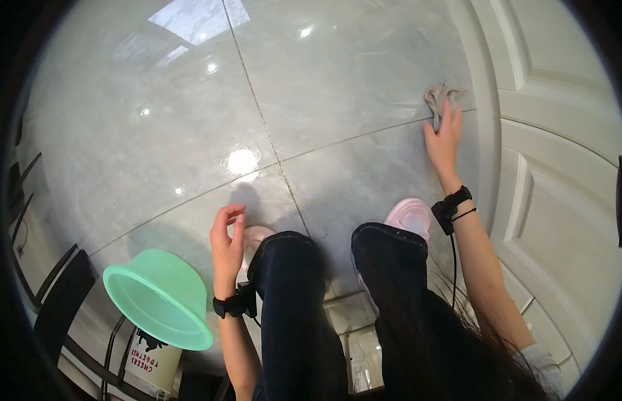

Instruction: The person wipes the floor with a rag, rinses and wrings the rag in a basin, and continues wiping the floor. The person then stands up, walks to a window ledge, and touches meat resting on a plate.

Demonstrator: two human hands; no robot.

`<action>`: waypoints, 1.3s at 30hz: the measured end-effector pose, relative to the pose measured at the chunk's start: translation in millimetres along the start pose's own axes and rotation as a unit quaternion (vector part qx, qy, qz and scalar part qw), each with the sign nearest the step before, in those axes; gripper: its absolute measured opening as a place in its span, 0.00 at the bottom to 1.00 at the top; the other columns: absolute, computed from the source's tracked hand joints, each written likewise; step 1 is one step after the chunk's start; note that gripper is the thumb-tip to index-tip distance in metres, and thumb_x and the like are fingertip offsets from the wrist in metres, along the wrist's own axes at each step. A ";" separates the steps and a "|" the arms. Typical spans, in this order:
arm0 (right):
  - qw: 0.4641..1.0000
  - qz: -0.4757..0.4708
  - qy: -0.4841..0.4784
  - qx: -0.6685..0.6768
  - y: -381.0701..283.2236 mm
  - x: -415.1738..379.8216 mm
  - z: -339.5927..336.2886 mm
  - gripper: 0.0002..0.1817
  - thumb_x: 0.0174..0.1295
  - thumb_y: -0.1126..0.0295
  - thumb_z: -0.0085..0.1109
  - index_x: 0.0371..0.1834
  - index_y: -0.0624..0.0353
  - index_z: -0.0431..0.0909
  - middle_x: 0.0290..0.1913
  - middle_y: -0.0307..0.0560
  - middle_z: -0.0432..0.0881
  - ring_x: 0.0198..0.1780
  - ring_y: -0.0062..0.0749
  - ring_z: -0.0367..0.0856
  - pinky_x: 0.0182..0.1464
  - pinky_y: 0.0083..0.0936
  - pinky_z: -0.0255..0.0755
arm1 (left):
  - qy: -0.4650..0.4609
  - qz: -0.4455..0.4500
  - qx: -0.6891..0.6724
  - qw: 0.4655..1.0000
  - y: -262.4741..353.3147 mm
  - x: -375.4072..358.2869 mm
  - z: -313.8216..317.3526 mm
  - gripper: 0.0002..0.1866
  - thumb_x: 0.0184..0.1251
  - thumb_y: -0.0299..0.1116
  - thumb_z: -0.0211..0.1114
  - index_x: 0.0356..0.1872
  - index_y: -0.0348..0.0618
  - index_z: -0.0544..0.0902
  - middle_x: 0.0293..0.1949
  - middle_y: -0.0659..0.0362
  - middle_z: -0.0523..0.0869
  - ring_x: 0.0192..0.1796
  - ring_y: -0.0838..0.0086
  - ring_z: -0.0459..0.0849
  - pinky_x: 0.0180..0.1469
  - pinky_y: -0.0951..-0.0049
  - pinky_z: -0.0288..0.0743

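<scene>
My right hand [444,137] reaches far forward on the right, its fingers on a crumpled greyish-beige cloth [439,95]. The cloth lies against the glossy grey tile floor [351,87], close to the base of the white panelled cabinet. Nothing is in my left hand [227,240], which hangs beside my knee with loosely bent fingers and the thumb a little apart. A mint-green plastic basin [157,294] is tilted to the left of that hand, and the two are apart. No contents show inside the basin.
White cabinet doors [565,194] run along the right side. At lower left are a black chair or rack frame [64,294] and a cream bin with printed letters [150,364]. My pink slippers [411,215] rest on the floor. Black bands with cables circle both wrists.
</scene>
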State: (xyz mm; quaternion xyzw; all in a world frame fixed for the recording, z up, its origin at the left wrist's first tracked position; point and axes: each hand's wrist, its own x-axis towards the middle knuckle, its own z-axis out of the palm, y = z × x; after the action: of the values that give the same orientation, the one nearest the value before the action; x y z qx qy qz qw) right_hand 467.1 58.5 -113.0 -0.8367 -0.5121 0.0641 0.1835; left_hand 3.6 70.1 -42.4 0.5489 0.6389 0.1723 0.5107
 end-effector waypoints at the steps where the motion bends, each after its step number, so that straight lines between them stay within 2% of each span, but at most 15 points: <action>1: 1.000 -0.021 -0.012 0.019 -5.2 2.0 3.0 0.41 0.57 0.72 0.61 0.76 0.56 0.57 0.77 0.71 0.48 0.77 0.63 0.49 0.76 0.46 0.47 | -0.001 -0.001 0.001 1.000 -1.0 -0.8 -0.4 0.09 0.73 0.29 0.58 0.47 0.36 0.81 0.45 0.55 0.86 0.48 0.69 0.84 0.52 0.70 0.74; 3: 0.996 -0.061 -0.036 0.055 -32.6 4.0 13.0 0.41 0.56 0.72 0.62 0.76 0.54 0.58 0.77 0.70 0.49 0.77 0.63 0.48 0.76 0.46 0.47 | -0.010 -0.006 0.004 1.000 -2.7 -1.8 0.8 0.10 0.74 0.29 0.57 0.49 0.36 0.81 0.46 0.56 0.85 0.51 0.71 0.83 0.55 0.71 0.73; 5: 0.978 -0.132 -0.132 0.091 -97.2 -11.5 19.7 0.40 0.57 0.69 0.61 0.76 0.50 0.59 0.77 0.68 0.49 0.78 0.62 0.47 0.77 0.48 0.44 | -0.017 -0.010 0.005 1.000 -2.0 -1.2 0.3 0.10 0.74 0.30 0.57 0.49 0.37 0.81 0.47 0.56 0.85 0.52 0.72 0.82 0.57 0.71 0.73; 8: 0.935 -0.263 -0.202 0.128 -155.3 -51.7 36.3 0.33 0.53 0.75 0.59 0.68 0.51 0.72 0.75 0.62 0.59 0.77 0.58 0.55 0.77 0.47 0.47 | -0.018 -0.024 -0.001 1.000 3.6 -4.0 4.6 0.10 0.74 0.30 0.57 0.49 0.37 0.81 0.47 0.56 0.85 0.51 0.72 0.82 0.57 0.71 0.73; 10: 0.907 -0.341 -0.193 0.154 -182.2 -81.6 32.9 0.21 0.52 0.77 0.57 0.52 0.54 0.81 0.67 0.54 0.71 0.69 0.51 0.68 0.65 0.44 0.68 | -0.019 -0.040 -0.007 0.999 10.1 -3.5 7.8 0.10 0.74 0.30 0.57 0.49 0.37 0.81 0.47 0.56 0.85 0.51 0.72 0.82 0.57 0.71 0.73; 13: 0.876 -0.358 -0.290 0.140 -187.1 -112.8 23.9 0.17 0.54 0.76 0.56 0.49 0.55 0.80 0.64 0.52 0.73 0.67 0.50 0.69 0.58 0.39 0.74 | -0.016 -0.021 -0.013 1.000 6.8 -2.8 8.3 0.10 0.74 0.30 0.57 0.49 0.36 0.81 0.46 0.56 0.86 0.51 0.72 0.82 0.57 0.70 0.73; 16: 0.870 -0.328 -0.326 0.174 -171.2 -122.1 25.3 0.16 0.53 0.75 0.59 0.48 0.58 0.79 0.59 0.52 0.76 0.62 0.50 0.74 0.55 0.36 0.75 | -0.015 -0.006 -0.008 1.000 1.7 -2.5 6.5 0.10 0.74 0.30 0.57 0.49 0.36 0.81 0.46 0.57 0.86 0.51 0.72 0.82 0.57 0.70 0.73; 19: 0.912 -0.200 -0.272 0.235 -167.1 -109.8 5.1 0.17 0.53 0.74 0.61 0.47 0.60 0.78 0.56 0.54 0.77 0.55 0.50 0.77 0.54 0.37 0.75 | -0.013 -0.014 -0.003 1.000 0.2 -2.8 2.1 0.10 0.74 0.30 0.57 0.49 0.36 0.81 0.46 0.57 0.86 0.51 0.72 0.82 0.57 0.70 0.73; 21: 0.948 -0.134 -0.149 0.249 -159.3 -89.2 3.3 0.20 0.53 0.74 0.62 0.51 0.60 0.77 0.56 0.55 0.77 0.51 0.50 0.78 0.55 0.38 0.75 | -0.011 -0.023 -0.003 1.000 -0.5 -4.7 0.5 0.10 0.74 0.30 0.57 0.48 0.36 0.81 0.46 0.57 0.85 0.52 0.72 0.82 0.57 0.70 0.73; 23: 0.963 -0.001 -0.110 0.246 -155.4 -62.6 -1.0 0.25 0.53 0.74 0.63 0.57 0.60 0.74 0.63 0.57 0.74 0.61 0.54 0.74 0.61 0.40 0.71 | -0.010 -0.020 -0.003 1.000 -1.6 -4.4 -0.4 0.10 0.74 0.30 0.57 0.48 0.36 0.81 0.46 0.57 0.85 0.52 0.72 0.82 0.57 0.70 0.73; 26: 0.991 -0.099 -0.061 0.071 -146.7 -39.0 17.0 0.29 0.53 0.75 0.60 0.62 0.61 0.72 0.69 0.57 0.68 0.69 0.58 0.65 0.68 0.46 0.63 | -0.010 -0.011 -0.003 1.000 0.0 -4.6 0.7 0.10 0.74 0.30 0.57 0.48 0.36 0.81 0.46 0.56 0.85 0.52 0.72 0.82 0.57 0.70 0.73; 29: 0.970 -0.208 -0.124 -0.002 -160.5 -49.7 31.0 0.31 0.54 0.75 0.57 0.66 0.61 0.70 0.73 0.56 0.63 0.72 0.60 0.59 0.72 0.52 0.54 | -0.018 -0.010 0.001 1.000 -1.1 -2.9 2.7 0.10 0.74 0.30 0.57 0.49 0.36 0.81 0.47 0.56 0.85 0.52 0.72 0.82 0.58 0.70 0.73; 34: 0.909 -0.350 -0.216 0.071 -202.1 -90.1 37.3 0.28 0.57 0.73 0.54 0.65 0.60 0.73 0.73 0.53 0.64 0.73 0.56 0.60 0.75 0.54 0.50 | -0.022 -0.017 -0.008 1.000 6.6 -2.2 6.9 0.10 0.74 0.30 0.57 0.49 0.36 0.80 0.47 0.56 0.85 0.52 0.71 0.82 0.58 0.70 0.73; 37: 0.922 -0.336 -0.182 0.067 -202.4 -86.0 34.2 0.28 0.56 0.73 0.55 0.64 0.57 0.75 0.73 0.52 0.65 0.73 0.55 0.60 0.75 0.56 0.49 | -0.016 -0.009 -0.006 1.000 3.3 -0.9 5.2 0.10 0.74 0.30 0.57 0.49 0.35 0.80 0.48 0.56 0.85 0.52 0.71 0.82 0.58 0.70 0.73; 39: 0.950 -0.269 -0.151 0.049 -199.7 -68.0 27.5 0.28 0.55 0.72 0.57 0.63 0.54 0.76 0.72 0.52 0.65 0.74 0.54 0.59 0.75 0.57 0.48 | -0.015 -0.006 -0.004 1.000 0.8 -2.6 5.7 0.10 0.74 0.30 0.57 0.49 0.35 0.80 0.48 0.56 0.86 0.52 0.71 0.82 0.58 0.70 0.73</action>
State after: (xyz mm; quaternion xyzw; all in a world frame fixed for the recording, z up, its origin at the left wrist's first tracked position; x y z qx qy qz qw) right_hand 260.8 86.8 -69.4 -0.6381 -0.7363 0.1631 0.1551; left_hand 8.5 66.1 -43.0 0.5460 0.6333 0.1633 0.5236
